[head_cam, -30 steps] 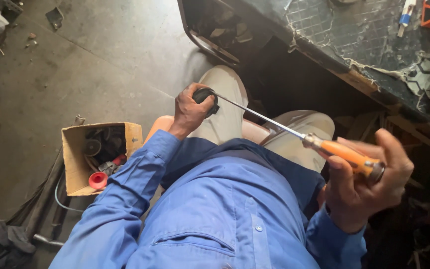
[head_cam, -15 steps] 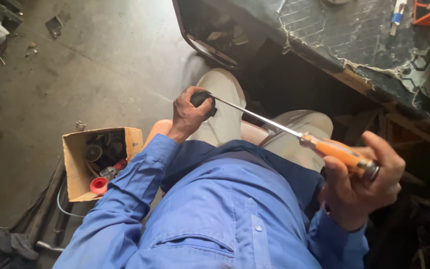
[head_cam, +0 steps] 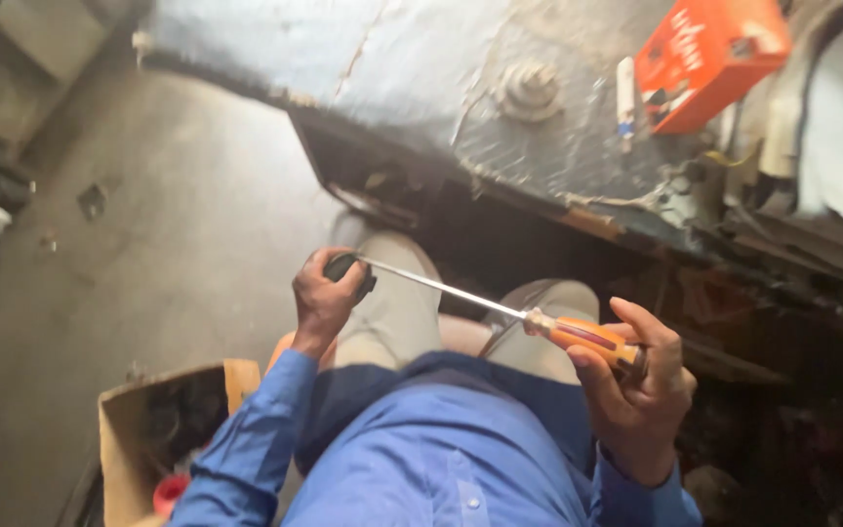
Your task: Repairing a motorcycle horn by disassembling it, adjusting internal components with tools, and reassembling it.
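- Right hand [head_cam: 636, 390] clamped on the orange screwdriver [head_cam: 578, 335] handle.
- Left hand [head_cam: 327, 293] closed around a small black part [head_cam: 343, 265] at the shaft's tip.
- Cardboard box [head_cam: 124, 429] beside the left sleeve.

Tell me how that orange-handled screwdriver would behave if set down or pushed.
The screwdriver likely stays stiff: its thin metal shaft runs straight between the right hand and left hand. Its rounded handle would probably roll on a flat surface. It looks handle-heavy.

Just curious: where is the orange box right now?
In the head view, the orange box sits at upper right on the grey metal surface, near a large bolt.
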